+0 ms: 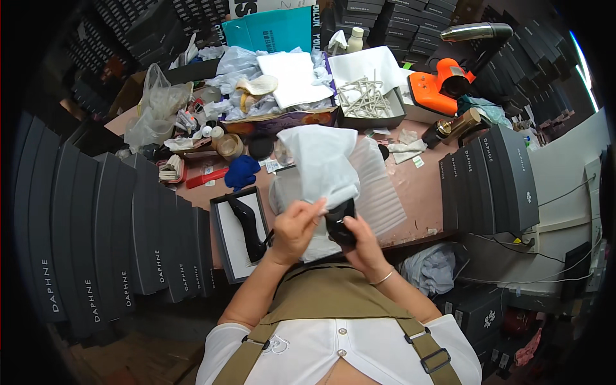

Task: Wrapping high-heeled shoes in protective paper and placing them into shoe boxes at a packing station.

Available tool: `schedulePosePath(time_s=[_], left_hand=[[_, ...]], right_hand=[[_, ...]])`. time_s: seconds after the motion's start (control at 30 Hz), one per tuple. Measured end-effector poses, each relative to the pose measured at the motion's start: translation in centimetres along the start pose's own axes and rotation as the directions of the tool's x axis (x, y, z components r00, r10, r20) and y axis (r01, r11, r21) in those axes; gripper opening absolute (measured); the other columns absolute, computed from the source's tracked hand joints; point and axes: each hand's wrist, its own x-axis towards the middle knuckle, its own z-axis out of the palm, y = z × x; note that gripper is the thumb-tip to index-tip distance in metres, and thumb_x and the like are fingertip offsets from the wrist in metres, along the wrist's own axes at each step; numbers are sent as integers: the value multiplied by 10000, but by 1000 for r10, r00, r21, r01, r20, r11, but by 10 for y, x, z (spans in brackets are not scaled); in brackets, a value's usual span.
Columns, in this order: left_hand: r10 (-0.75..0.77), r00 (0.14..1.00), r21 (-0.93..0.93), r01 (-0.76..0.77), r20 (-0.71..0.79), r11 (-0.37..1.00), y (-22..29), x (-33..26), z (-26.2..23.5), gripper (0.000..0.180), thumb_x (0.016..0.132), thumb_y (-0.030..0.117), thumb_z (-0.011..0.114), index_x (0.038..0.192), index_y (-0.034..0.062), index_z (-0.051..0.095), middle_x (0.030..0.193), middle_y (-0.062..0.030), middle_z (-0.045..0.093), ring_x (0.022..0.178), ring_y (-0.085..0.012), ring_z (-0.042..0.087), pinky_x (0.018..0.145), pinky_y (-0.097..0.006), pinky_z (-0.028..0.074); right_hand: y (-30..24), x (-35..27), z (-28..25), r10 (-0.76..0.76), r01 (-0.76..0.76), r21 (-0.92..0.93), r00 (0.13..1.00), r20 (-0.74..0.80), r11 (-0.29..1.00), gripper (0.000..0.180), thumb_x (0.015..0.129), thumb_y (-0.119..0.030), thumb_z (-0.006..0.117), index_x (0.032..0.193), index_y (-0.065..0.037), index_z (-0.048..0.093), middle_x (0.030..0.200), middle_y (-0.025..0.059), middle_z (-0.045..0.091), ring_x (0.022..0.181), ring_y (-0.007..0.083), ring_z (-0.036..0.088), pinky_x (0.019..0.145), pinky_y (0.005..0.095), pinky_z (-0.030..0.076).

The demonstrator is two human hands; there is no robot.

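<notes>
Left hand (296,230): fingers pinched together on the lower edge of a white wrapping sheet (321,157), centre of frame. Right hand (367,247): clamped round a black glossy item (341,224), just right of centre; its upper end meets the wrapping, so I cannot tell its full form. Beneath and to the right, a ribbed translucent sheet (382,189) lies on my pink worktop (420,192). Just left of my left hand, an open box (220,247) holds a black high-heeled shoe (246,224). Above that box, a crumpled blue cloth (242,172). Upper right of centre, a tray of white sticks (367,96). Dark box stacks stand at frame left (106,237) and right (491,179).
</notes>
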Motion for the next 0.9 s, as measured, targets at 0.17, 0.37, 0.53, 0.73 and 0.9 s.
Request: schedulePosePath(time_s=[0.17,0.37,0.53,0.73,0.9], left_hand=[[140,990,-38,-140,-7,989,11,1,0,321,773,-12,657,1090,34,674,772,-70,574,594,-198,583,522,-293,468],[149,987,-114,-154,-55,981,19,-25,10,350,757,9,670,1107,26,658,770,-76,587,590,-211,586,518,-308,468],[152,981,-146,-134,120,980,21,-57,31,295,754,23,679,1048,21,660,793,-89,589,620,-233,597,541,-323,485],[-224,972,-282,198,-63,939,20,-69,-15,478,849,253,690,1240,34,524,1082,-101,591,965,-216,588,853,-337,471],[-850,341,-905,291,402,-311,-39,-76,3,600,899,400,624,1344,50,425,1280,-63,523,1197,-204,481,1040,-369,373]], right_hand=[[14,27,-11,201,-168,-171,958,203,971,335,946,-249,523,1207,-39,527,1072,85,613,944,153,589,789,299,490],[34,31,-12,131,-81,-257,975,181,963,391,932,-198,513,1278,-22,464,1234,135,554,1068,229,590,881,365,505],[99,62,-54,-383,602,-748,784,488,280,518,870,-206,593,1316,22,459,1245,150,558,1116,300,542,986,440,395],[55,69,8,-293,582,-808,792,536,95,334,874,-161,576,1184,-36,580,1087,142,612,1003,298,569,859,412,450],[76,56,47,-132,566,-691,808,575,450,349,848,-139,592,1178,-31,558,1106,186,591,999,318,572,886,383,448]])
